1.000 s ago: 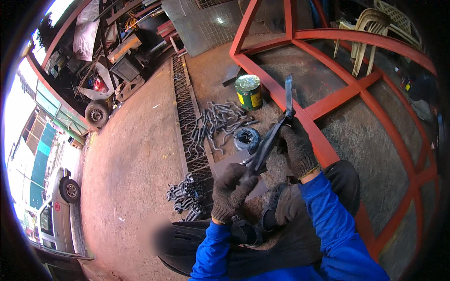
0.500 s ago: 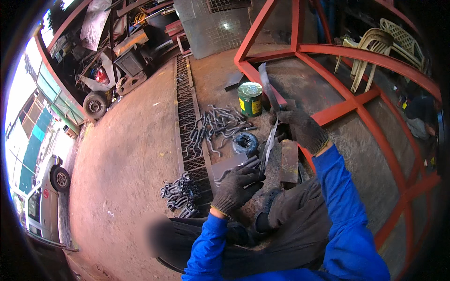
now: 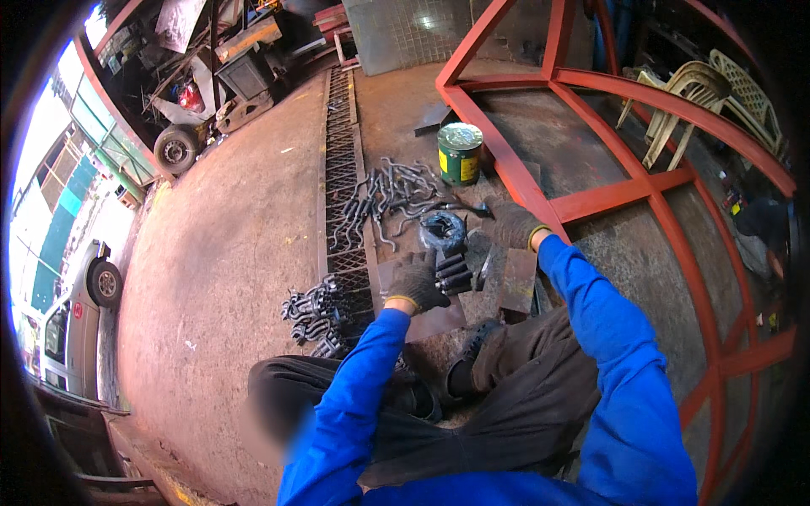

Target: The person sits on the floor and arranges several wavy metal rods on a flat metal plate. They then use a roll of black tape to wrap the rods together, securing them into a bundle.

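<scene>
My left hand point(image 3: 418, 282), in a dark knit glove, is at the short dark metal rods point(image 3: 454, 274) on a flat metal plate point(image 3: 439, 319). Its thumb is apart from its fingers. My right hand point(image 3: 513, 224), gloved alike, is farther forward with its fingers curled by the end of a dark rod-like piece point(image 3: 472, 207); its fingertips are partly hidden. Between the hands is a dark flat metal piece point(image 3: 479, 251). A plastic-wrapped ring-shaped coil point(image 3: 443, 230) lies just beyond the short rods. Several bent metal rods point(image 3: 390, 196) form a loose pile farther out.
A green can point(image 3: 460, 154) stands beyond the coil. A red steel frame point(image 3: 591, 202) spreads over the right side. A metal grating point(image 3: 338, 160) runs along the floor, with a heap of bent metal pieces point(image 3: 316, 316) beside it. Another person point(image 3: 759, 215) is at the far right.
The long dark strip both hands held up has been lowered and let go by my left hand. My left hand moved to the short rods; my right hand moved slightly down and left.
</scene>
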The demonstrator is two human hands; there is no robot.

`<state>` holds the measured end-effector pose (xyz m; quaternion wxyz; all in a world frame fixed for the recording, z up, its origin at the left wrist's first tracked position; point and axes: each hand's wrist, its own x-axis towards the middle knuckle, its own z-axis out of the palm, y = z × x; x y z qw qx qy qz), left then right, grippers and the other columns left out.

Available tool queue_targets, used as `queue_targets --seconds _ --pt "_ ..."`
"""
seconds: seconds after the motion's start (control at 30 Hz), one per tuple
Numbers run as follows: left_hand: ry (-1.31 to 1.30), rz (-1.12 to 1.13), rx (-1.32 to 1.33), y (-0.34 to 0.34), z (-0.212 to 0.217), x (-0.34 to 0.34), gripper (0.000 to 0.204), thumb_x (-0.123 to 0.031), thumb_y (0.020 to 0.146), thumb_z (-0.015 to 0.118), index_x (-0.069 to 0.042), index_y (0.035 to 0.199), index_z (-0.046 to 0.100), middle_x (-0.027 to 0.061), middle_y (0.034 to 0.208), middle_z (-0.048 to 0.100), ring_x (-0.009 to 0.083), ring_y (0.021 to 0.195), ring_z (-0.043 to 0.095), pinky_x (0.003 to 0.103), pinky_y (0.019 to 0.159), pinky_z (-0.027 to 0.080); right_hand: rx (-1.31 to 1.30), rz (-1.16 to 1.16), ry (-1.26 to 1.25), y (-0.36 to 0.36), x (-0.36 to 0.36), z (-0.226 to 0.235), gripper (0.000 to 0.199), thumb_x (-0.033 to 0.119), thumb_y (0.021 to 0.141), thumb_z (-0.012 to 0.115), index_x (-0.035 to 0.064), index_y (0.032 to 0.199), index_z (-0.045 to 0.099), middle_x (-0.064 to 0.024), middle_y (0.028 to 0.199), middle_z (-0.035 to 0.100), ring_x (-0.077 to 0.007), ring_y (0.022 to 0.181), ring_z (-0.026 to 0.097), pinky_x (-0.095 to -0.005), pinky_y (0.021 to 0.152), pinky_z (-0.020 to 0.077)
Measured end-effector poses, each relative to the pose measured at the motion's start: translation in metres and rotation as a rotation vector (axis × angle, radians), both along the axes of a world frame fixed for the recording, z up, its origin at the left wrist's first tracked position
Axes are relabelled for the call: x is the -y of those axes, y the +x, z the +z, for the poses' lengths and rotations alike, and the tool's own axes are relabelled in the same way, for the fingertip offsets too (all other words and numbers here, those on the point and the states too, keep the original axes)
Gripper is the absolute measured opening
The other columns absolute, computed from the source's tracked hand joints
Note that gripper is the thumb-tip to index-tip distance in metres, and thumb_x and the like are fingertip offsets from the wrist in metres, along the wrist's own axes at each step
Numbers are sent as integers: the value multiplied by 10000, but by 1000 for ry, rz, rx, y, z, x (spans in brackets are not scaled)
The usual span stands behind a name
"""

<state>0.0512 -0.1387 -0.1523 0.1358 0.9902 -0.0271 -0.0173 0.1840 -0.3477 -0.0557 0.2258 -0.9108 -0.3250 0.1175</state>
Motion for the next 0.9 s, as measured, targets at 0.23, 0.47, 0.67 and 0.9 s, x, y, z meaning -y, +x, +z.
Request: queue_targets --seconds 0.23,0.47,0.67,0.9 --pt "-245 -82 -142 36 -49 16 911 -466 677 818 -14 1362 424 182 1300 581 311 1243 523 400 1002 447 157 94 -113 -6 13 -37 378 162 800 620 77 1168 601 -234 1105 639 -408 1060 602 -487 920 479" --pt "-685 -186 -298 43 -95 8 556 -316 847 695 -46 1294 501 66 1326 594 224 1222 540 364 1011 443 -2 53 174 -5 23 -74 414 159 845 633 80 1247 568 -220 1244 596 -380 1160 568 -462 975 455" --pt "-348 -119 -117 33 -50 15 500 -368 842 694 -84 1238 579 74 1237 635 268 1124 583 397 959 461 -126 -28 316 11 51 -100 521 133 859 635 64 1359 506 -218 1308 577 -370 1185 564 -414 1012 438" --pt "-344 -32 -108 67 10 36 425 -485 851 656 -76 923 745 165 941 717 337 864 678 429 806 516 -156 -61 403 20 75 -54 354 42 834 594 53 1187 622 -120 1104 672 -236 1039 626 -372 866 493"
